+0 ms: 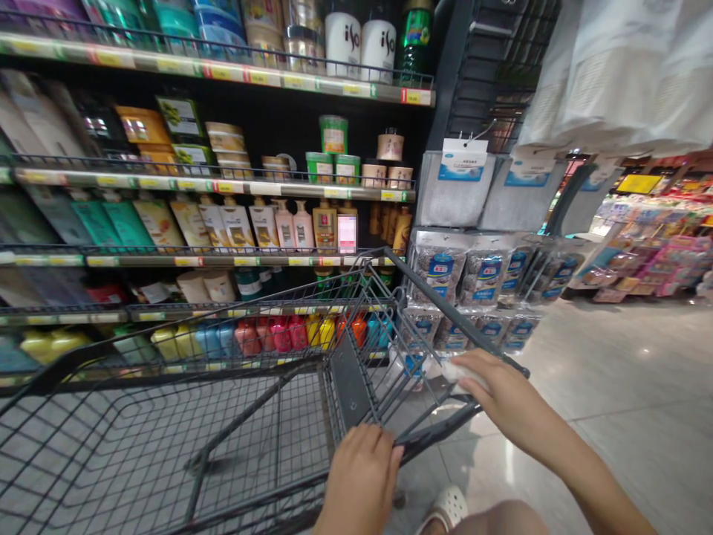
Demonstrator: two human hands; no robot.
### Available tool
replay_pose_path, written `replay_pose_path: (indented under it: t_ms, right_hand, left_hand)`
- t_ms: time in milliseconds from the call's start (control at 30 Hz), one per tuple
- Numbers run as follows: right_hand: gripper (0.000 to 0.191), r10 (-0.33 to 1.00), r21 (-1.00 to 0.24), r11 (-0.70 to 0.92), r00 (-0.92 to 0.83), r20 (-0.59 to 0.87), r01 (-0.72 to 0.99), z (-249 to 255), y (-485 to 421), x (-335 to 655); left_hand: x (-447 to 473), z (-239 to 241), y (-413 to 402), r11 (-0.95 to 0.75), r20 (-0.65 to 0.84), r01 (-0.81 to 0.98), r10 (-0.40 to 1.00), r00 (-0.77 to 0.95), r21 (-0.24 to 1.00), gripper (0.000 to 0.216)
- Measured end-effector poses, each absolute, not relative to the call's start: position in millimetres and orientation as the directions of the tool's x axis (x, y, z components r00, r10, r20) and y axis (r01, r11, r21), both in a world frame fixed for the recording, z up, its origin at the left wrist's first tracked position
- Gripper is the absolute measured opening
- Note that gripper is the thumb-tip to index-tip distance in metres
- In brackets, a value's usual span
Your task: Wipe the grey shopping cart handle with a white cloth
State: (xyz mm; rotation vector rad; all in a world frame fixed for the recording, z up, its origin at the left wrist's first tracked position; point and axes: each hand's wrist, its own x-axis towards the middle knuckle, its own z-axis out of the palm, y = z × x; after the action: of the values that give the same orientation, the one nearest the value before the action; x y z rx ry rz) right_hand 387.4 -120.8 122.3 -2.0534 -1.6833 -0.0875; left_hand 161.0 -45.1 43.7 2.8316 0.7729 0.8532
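Note:
A dark grey wire shopping cart (pixel 350 379) stands in front of me, tilted across the view. My left hand (pixel 365 468) is closed over the cart's near rim, fingers curled around the bar. Pinched in my right hand (pixel 495 383) is a crumpled white wipe or tissue (pixel 457 377), between thumb and fingers. That hand is over the cart's rear corner, close to the handle bar (pixel 451 316); whether it touches the bar I cannot tell. The cart's basket shows bare wire mesh and a flat grey panel.
Beyond the cart, shelves (pixel 223 182) hold several rows of bottles, tubs and jars. Packs of metal scourers (pixel 440 271) and grey cleaning cloths (pixel 460 189) hang at the shelf end. White bags hang upper right. Tiled floor (pixel 624 416) runs along the right, with a white clog (pixel 450 505) below.

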Motion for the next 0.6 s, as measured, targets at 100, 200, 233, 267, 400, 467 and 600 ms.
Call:
replay_pose_path:
  t_ms: [100,200,233,267,400,467,600]
  right_hand:
    - [0.027,0.938,-0.335,-0.114,0.213,0.275,0.935,128,-108,387]
    - [0.025,0.949,-0.352,-0.071,0.172,0.263,0.933,130,-93,384]
    - [0.024,0.952,-0.357,-0.064,0.165,0.259,0.932,131,-87,383]
    - [0.024,0.955,-0.365,-0.061,0.161,0.249,0.929,132,-82,383]
    - [0.019,0.971,-0.446,-0.065,0.159,0.176,0.893,138,-67,388]
    - [0.017,0.972,-0.489,-0.078,0.175,0.155,0.869,140,-61,392]
    - [0.016,0.974,-0.5,-0.095,0.184,0.132,0.861,139,-47,393]
  left_hand:
    - [172,42,-45,-0.841,0.399,0.509,0.538,0.743,0.185,0.018]
    - [170,42,-42,-0.837,0.364,0.521,0.544,0.756,0.168,0.019]
    - [168,42,-42,-0.841,0.367,0.517,0.538,0.759,0.163,0.018]
    - [166,42,-41,-0.844,0.372,0.512,0.531,0.761,0.157,0.018]
    - [155,35,-42,-0.866,0.417,0.486,0.488,0.767,0.118,0.017]
    - [150,31,-42,-0.879,0.446,0.467,0.456,0.77,0.093,0.017]
    - [139,25,-41,-0.894,0.496,0.445,0.411,0.765,0.055,0.015]
